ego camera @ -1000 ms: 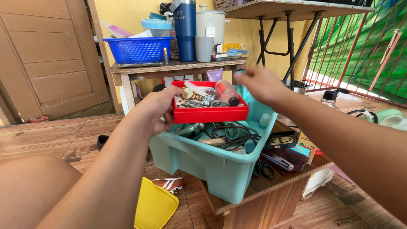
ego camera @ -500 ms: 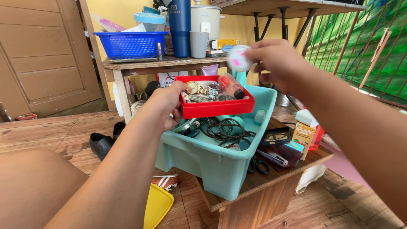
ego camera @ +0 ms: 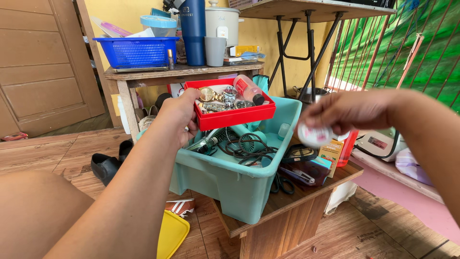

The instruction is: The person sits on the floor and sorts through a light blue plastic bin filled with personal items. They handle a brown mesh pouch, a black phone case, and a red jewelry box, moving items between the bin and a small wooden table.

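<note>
My left hand [ego camera: 179, 116] grips the near left corner of a red tray [ego camera: 238, 116] and holds it over a teal plastic bin [ego camera: 230, 177]. The tray carries wristwatches and a small pink bottle with a dark cap [ego camera: 248, 89]. My right hand [ego camera: 347, 111] is off to the right of the bin, blurred, holding a small round white container with pink marks [ego camera: 314, 135]. Inside the bin lie dark cables, a small teal fan [ego camera: 249, 142] and other odds and ends.
The bin stands on a low wooden stand [ego camera: 292, 204] beside scissors [ego camera: 280, 183], a dark case and small boxes. Behind is a wooden table with a blue basket [ego camera: 134, 52], a blue tumbler [ego camera: 193, 31], a grey cup and a rice cooker. Shoes and a yellow lid [ego camera: 170, 234] lie on the floor.
My right hand took the round white container from above the tray and swung it down and to the right, past the bin's edge. The red tray stayed in my left hand.
</note>
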